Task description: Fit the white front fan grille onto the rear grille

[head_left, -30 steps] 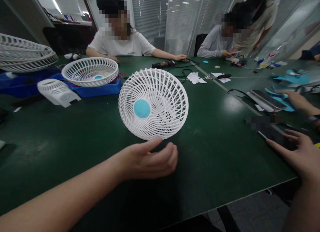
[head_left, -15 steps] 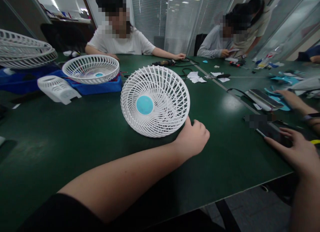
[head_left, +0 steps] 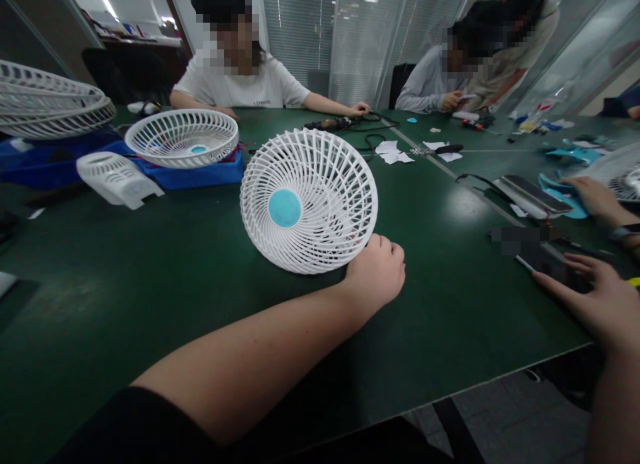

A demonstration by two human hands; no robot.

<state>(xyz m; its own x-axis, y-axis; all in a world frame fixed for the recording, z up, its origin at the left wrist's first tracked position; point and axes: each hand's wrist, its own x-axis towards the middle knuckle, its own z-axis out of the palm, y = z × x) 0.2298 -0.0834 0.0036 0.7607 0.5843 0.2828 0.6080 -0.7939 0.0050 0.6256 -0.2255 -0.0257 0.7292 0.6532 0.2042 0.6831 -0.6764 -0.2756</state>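
A round white fan grille [head_left: 345,184] with slanted ribs and a teal centre disc stands tilted above the green table, its front towards me. My left hand [head_left: 379,271] is closed at its lower right rim, with the fingers curled and the thumb partly hidden. At the right edge, my right hand [head_left: 603,294] has its thumb and fingers around the near end of a dark phone [head_left: 550,264]. The phone lies low over the table; part of it is blurred out.
Another white grille [head_left: 183,134] rests on a blue bag [head_left: 200,176] beside a white plastic housing [head_left: 117,179]. More grilles [head_left: 50,104] stack at far left. A neighbour's hand [head_left: 595,194] touches teal pieces at right. People sit opposite; paper scraps [head_left: 393,152] and cables lie between.
My left hand has shifted a little left, and the fan grille has moved slightly left and turned with it. My right hand stays on the phone.
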